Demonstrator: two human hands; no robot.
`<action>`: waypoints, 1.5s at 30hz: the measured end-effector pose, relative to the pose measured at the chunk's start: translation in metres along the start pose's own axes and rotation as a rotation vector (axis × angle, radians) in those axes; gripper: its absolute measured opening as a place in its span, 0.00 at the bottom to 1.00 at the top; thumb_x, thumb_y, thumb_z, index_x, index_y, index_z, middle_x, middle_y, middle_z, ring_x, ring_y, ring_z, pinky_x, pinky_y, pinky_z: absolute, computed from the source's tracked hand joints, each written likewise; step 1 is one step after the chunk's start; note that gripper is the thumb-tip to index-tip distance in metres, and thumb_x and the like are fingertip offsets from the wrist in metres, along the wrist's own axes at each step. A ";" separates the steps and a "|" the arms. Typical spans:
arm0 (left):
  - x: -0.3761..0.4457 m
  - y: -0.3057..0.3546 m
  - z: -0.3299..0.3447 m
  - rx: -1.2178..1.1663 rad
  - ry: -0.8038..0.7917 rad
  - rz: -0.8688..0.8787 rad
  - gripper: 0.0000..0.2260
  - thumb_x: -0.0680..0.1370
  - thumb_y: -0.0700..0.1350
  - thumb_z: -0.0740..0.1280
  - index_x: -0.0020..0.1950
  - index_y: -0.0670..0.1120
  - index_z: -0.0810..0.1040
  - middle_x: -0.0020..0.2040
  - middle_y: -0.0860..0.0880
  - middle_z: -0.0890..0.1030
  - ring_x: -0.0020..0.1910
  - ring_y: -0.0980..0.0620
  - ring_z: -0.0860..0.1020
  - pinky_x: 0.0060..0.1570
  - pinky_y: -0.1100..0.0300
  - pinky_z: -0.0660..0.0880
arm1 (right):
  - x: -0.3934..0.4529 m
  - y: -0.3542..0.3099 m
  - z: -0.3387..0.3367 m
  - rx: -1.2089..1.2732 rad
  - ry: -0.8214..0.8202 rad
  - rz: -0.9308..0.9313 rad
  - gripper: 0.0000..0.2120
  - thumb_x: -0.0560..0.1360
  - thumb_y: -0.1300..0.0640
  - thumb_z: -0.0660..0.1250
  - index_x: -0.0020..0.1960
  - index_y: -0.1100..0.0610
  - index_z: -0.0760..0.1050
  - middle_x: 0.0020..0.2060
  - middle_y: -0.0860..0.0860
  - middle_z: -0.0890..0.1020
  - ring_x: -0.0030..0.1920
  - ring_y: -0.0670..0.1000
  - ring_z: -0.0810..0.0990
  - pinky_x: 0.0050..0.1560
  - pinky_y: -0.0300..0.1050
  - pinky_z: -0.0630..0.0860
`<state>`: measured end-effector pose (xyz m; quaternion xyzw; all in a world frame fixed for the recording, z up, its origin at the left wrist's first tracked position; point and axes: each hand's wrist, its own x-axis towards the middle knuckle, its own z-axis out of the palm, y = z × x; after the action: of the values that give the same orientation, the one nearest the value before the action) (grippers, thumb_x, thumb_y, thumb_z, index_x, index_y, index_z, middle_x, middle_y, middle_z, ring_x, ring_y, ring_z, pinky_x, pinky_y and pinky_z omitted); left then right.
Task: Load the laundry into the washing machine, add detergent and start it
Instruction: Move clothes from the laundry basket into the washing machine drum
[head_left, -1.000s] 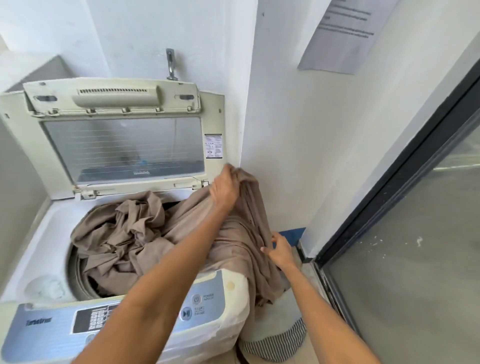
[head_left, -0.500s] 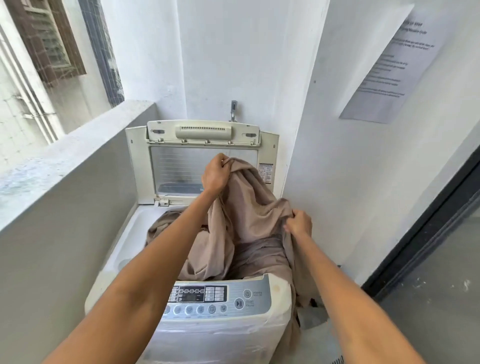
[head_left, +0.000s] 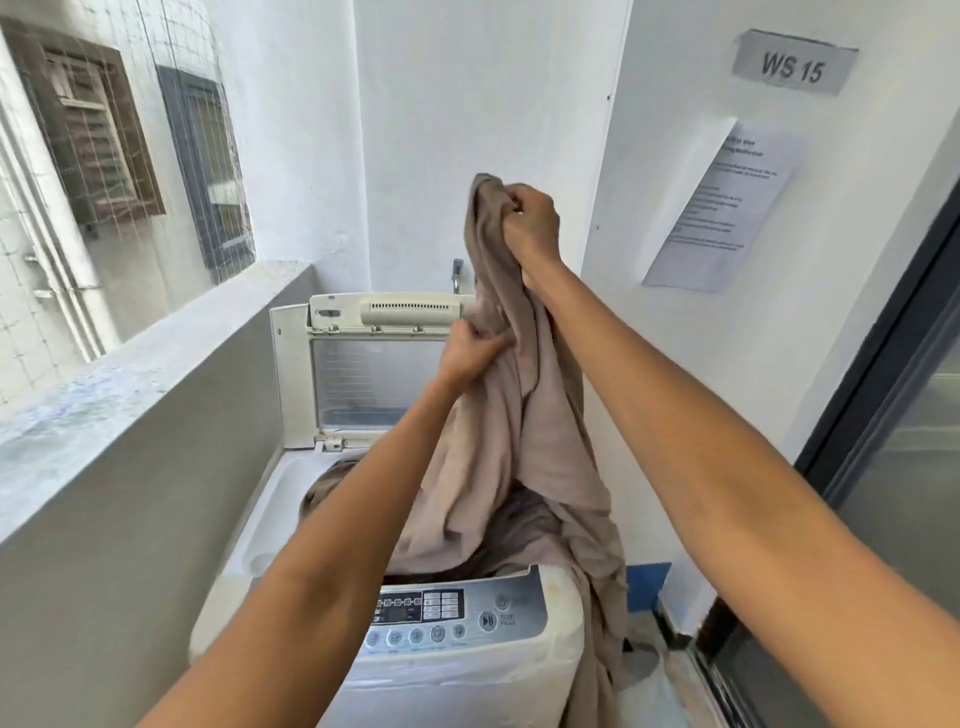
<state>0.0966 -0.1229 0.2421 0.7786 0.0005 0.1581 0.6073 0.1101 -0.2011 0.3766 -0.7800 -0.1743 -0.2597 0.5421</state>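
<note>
From my feed I see the right hand (head_left: 530, 221) raised high above the washing machine (head_left: 467, 670), fingers curled tight around a bunched top edge of the beige sheet (head_left: 524, 441). The left hand (head_left: 470, 353) sits lower and to the left of it, in front of the raised lid (head_left: 374, 374), pinching a fold of the same sheet between thumb and fingers. The sheet hangs down from both hands in long folds: part of it drops into the open tub, where more of the beige cloth lies piled, and part spills over the machine's right front corner, beside the control panel (head_left: 457, 610), and trails down the machine's right side toward the floor. Both forearms reach forward over the panel, the left one crossing the tub opening. The machine stands in a corner between a grey parapet wall (head_left: 135, 467) on the left and a white wall on the right, where a printed notice (head_left: 722, 208) and a small sign reading WS 15 (head_left: 793, 65) are fixed. A tap (head_left: 457, 273) juts from the back wall just above the lid. A dark-framed glass door (head_left: 893, 415) fills the right edge.
</note>
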 end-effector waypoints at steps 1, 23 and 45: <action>0.002 0.010 0.001 0.048 0.113 -0.011 0.17 0.71 0.49 0.72 0.55 0.42 0.78 0.55 0.43 0.82 0.54 0.47 0.79 0.54 0.53 0.75 | 0.003 -0.005 0.002 0.000 -0.045 -0.012 0.11 0.73 0.67 0.58 0.45 0.58 0.78 0.40 0.51 0.79 0.42 0.49 0.75 0.36 0.36 0.67; 0.013 0.000 -0.121 0.127 0.507 -0.264 0.15 0.71 0.41 0.68 0.56 0.39 0.78 0.55 0.38 0.81 0.56 0.40 0.78 0.56 0.50 0.76 | -0.068 0.113 0.003 -0.032 -0.021 0.477 0.10 0.75 0.60 0.63 0.50 0.64 0.80 0.47 0.60 0.83 0.50 0.57 0.81 0.40 0.45 0.74; 0.098 -0.073 -0.081 -0.298 0.588 -0.199 0.23 0.53 0.53 0.71 0.47 0.50 0.80 0.44 0.49 0.84 0.46 0.46 0.82 0.53 0.49 0.80 | -0.048 0.102 -0.005 -0.213 -0.489 0.099 0.27 0.70 0.60 0.72 0.67 0.58 0.69 0.57 0.50 0.73 0.59 0.50 0.73 0.56 0.40 0.68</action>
<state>0.1833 -0.0087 0.2142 0.5984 0.2284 0.3142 0.7007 0.1266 -0.2411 0.2723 -0.8797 -0.2333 -0.0534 0.4110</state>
